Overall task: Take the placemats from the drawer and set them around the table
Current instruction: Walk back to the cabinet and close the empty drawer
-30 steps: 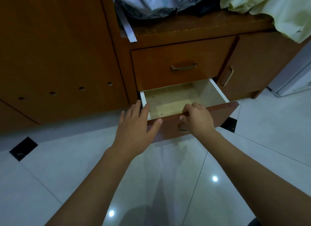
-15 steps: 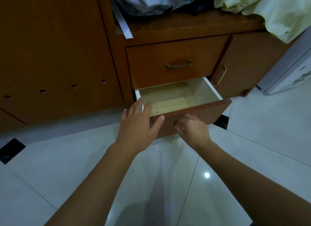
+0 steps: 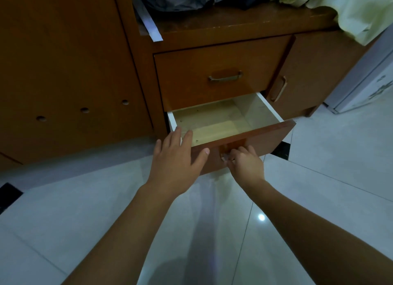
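1. The right hand (image 3: 246,164) curls its fingers (image 3: 232,157) round the handle on the front of the lower drawer (image 3: 253,141); the left hand (image 3: 176,159) lies flat and straight-fingered at the drawer's left front corner.
2. No placemats show: the visible drawer floor is bare wood. Best to draw it out evenly and check the hidden rear.
3. The drawer sits low in a wooden cabinet (image 3: 63,61), under a closed upper drawer (image 3: 221,76).
4. Cloth (image 3: 350,10) is heaped on the cabinet top; glossy white floor tiles (image 3: 319,178) lie below.

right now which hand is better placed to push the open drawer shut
Right. The right hand already curls round the handle on the front of the open drawer, which looks empty as far as it shows. The left hand lies open at the drawer's left corner, fingers straight.
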### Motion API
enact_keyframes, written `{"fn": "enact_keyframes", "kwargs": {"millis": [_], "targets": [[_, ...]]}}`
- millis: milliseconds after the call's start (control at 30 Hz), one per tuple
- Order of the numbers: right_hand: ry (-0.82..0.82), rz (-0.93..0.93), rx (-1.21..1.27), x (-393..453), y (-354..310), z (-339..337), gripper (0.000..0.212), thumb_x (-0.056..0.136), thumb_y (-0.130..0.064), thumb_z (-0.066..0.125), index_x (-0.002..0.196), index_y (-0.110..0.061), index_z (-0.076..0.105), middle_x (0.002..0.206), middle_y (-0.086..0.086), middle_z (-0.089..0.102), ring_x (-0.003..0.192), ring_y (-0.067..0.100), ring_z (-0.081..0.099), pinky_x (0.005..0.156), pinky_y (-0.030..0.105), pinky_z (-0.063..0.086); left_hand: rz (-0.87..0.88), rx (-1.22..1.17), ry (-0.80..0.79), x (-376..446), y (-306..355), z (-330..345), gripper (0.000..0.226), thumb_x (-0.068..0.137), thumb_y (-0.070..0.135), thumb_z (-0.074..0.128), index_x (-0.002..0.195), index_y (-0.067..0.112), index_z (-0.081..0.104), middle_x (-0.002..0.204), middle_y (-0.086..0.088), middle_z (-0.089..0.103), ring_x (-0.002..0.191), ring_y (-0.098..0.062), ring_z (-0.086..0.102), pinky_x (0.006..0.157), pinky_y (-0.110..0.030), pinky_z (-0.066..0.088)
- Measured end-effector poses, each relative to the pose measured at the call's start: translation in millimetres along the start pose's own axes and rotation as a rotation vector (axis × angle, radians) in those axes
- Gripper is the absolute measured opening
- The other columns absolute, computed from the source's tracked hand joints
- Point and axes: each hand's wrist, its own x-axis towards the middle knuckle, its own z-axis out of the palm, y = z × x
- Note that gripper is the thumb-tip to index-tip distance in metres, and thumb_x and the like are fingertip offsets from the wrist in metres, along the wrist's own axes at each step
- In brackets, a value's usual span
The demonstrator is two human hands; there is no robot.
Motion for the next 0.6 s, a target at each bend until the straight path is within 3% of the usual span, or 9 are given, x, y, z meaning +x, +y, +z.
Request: {"fn": "enact_keyframes", "kwargs": {"millis": [600], "targets": [[0.059,0.004,0.045,67,-17,21,0.023,0.096,-0.036,0.052,0.092,-0.017,0.064,0.092,0.001,0.060,0.098,0.026,0.045,0.069,0.037,0.048,-0.115,-0.021,0.006,17,-26,2,0.071,0.095,0.066,0.023,0.154,0.028,0.017,0.164,-0.002,0.011,0.150,-0.022,0.011,0.121,-0.048,0.008]]}}
